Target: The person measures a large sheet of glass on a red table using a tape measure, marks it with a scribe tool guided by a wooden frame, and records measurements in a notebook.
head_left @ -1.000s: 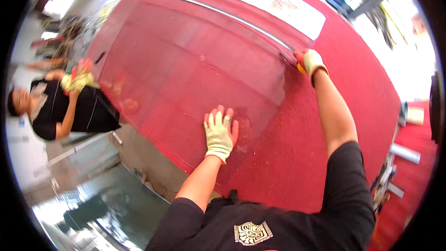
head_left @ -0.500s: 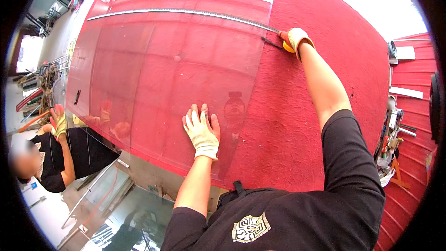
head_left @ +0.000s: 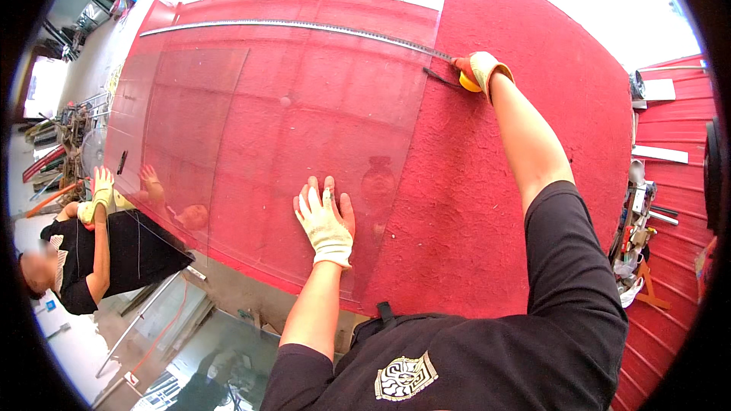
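A large clear glass sheet [head_left: 304, 137] lies on a red, carpet-like table surface [head_left: 487, 183]. My left hand [head_left: 326, 221], in a cream work glove with orange-red fingers, rests flat on the glass near its close edge, fingers spread. At the sheet's right side my right hand [head_left: 481, 72], gloved alike, is closed around a tape measure with a yellow case [head_left: 468, 85]. Its silver blade [head_left: 304, 25] stretches leftward across the far part of the glass. A thin dark strip [head_left: 442, 78] sticks out beside the case; its kind is unclear.
At the left edge of the table a co-worker's gloved hand [head_left: 103, 185] is by the glass. A small black object [head_left: 122, 162] lies near that corner. Tools and bags [head_left: 632, 236] crowd along the right side, before a red corrugated wall [head_left: 670, 281]. More glass [head_left: 228, 350] stands below left.
The co-worker's hand at the left has turned and risen slightly along the glass edge. My view has shifted a little; both my hands keep their places on the glass and tape measure.
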Tool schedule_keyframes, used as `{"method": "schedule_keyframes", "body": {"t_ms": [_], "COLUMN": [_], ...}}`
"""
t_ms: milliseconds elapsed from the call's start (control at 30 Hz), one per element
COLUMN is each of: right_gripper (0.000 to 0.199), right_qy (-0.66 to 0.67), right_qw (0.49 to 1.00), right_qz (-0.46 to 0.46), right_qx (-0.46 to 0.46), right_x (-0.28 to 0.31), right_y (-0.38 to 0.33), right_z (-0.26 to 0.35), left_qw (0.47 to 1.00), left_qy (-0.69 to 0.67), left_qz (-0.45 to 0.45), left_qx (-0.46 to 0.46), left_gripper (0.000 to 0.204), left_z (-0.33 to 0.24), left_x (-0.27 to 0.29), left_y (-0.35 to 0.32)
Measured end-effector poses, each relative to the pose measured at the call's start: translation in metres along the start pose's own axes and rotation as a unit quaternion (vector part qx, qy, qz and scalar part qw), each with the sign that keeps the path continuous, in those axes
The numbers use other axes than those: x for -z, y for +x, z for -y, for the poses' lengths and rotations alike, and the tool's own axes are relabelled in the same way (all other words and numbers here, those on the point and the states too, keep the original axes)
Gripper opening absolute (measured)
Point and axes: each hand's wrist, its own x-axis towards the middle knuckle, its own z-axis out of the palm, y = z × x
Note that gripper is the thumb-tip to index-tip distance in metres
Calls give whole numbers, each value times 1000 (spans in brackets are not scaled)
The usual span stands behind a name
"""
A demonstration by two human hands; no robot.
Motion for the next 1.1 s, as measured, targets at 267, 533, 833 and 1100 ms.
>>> {"method": "schedule_keyframes", "body": {"t_ms": [267,533,833,1100], "right_gripper": [66,40,33,39], "right_qy": [50,498,567,621], "right_qw": [993,765,709,642], "right_qz": [102,404,414,444], "right_qx": [24,63,70,-69], "right_x": [12,40,-76,-167], "right_y": [-1,-107,-242,-407], "right_z": [-2,23,-31,-111], "left_qw": [1000,1000,1000,998], "left_qy": [3,15,0,-22], "left_qz": [4,5,4,-38], "left_qx": [0,9,22,35], "left_gripper": [52,49,49,51], "left_z": [0,-1,-1,14], "left_x": [-1,3,13,18], "left_y": [-1,-1,-5,-19]}}
